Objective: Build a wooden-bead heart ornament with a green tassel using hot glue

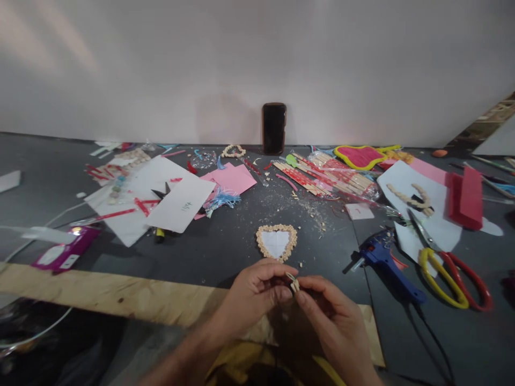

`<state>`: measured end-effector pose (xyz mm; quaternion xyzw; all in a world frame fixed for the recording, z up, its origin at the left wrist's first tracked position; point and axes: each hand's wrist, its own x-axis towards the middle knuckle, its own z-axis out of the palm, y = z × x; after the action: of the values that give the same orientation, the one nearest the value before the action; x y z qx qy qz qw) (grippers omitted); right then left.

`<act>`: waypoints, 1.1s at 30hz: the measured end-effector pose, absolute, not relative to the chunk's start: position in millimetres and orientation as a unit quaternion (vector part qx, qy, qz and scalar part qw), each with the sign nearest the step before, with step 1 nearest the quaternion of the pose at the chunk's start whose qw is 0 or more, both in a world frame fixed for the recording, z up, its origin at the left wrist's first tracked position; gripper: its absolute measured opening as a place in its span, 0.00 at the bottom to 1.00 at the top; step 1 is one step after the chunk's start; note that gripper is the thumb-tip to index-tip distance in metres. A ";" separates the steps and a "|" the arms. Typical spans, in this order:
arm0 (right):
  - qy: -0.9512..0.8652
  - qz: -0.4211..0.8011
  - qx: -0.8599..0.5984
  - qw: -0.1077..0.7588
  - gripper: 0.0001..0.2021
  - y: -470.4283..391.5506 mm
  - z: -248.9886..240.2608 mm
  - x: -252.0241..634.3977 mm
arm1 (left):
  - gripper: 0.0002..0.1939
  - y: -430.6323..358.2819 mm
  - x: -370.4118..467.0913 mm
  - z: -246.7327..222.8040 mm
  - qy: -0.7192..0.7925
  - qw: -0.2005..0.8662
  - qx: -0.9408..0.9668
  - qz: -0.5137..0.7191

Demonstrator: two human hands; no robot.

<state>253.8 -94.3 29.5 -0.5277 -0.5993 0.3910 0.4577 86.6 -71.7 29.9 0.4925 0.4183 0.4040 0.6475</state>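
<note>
Near the table's front edge, my left hand (261,287) and my right hand (328,311) meet with fingers closed in a pinch. Between their fingertips is a small pale wooden piece (295,285) with a thin loop at its top; its exact kind is too small to tell. Just beyond my fingers a heart (276,243) lies flat, white in the middle and edged with small beige bits. Crumbs and clippings are scattered behind it. To the right of my right hand rest a blue glue gun (388,265) and scissors (444,276) with yellow and red handles.
A phone (274,128) leans upright on the white wall. White papers (181,201), pink sheets (235,179) and a purple box (66,249) lie left. Red-patterned sticks (301,179), a pink-and-yellow shape (359,157) and a red folded paper (465,198) lie right. The glue gun's cord trails forward.
</note>
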 end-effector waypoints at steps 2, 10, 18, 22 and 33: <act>-0.604 0.394 -0.524 0.453 0.05 -94.1 30.5 251.4 | 0.14 -74.2 86.5 28.5 0.420 0.652 0.485 0.403; -0.662 0.332 -0.490 0.459 0.04 -93.9 25.0 239.4 | 0.13 -87.4 81.9 28.2 0.454 0.661 0.422 0.423; -0.721 0.306 -0.448 0.432 0.08 -91.1 28.1 231.3 | 0.09 -85.4 69.6 31.1 0.460 0.664 0.397 0.436; -0.685 0.353 -0.484 0.414 0.05 -89.9 29.7 228.9 | 0.09 -83.4 65.3 31.8 0.452 0.679 0.383 0.433; -0.661 0.380 -0.518 0.387 0.06 -91.7 26.1 222.0 | 0.08 -82.8 58.9 27.4 0.454 0.683 0.400 0.410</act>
<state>222.0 -91.7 26.1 -0.5175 -0.6614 0.3804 0.3873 58.9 -82.8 27.4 0.3996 0.4541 0.4097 0.6828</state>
